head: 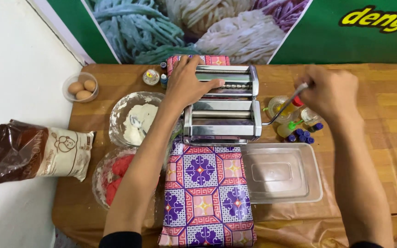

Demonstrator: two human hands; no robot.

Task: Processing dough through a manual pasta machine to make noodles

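Head view. Hands at a chrome pasta machine [224, 108] that stands on a long box wrapped in purple and pink patterned paper [205, 193], set on a brown table [382, 119].

Left hand [187, 85]: laid palm down on the left end of the machine's top, fingers spread slightly and curled over the roller housing, pressing on it rather than gripping any separate object.

Right hand [329, 92]: fingers closed together around the handle of the crank [283, 108], whose metal rod runs down and left into the right side of the machine. The hand is blurred.

Just below the crank: a cluster of small bottles [299, 131] with blue, green and red caps, beside a small glass jar of yellow liquid [279, 108].

Front right of the machine: a clear rectangular plastic tray [281, 172], touching the right side of the wrapped box.

Left of the machine: a glass bowl of white flour [134, 119] with a spoon lying in it; nearer the camera, a second glass bowl holding red dough [116, 174], partly hidden by the left forearm.

Far left: a small clear tub with three brown eggs [81, 87] at the table's corner, and a flour bag [37, 151], brown and white, lying off the table on a white surface.

Behind the machine: two more small bottles [163, 76] and a small round container [151, 76]. A green banner picturing coloured noodles [198, 27] covers the wall.
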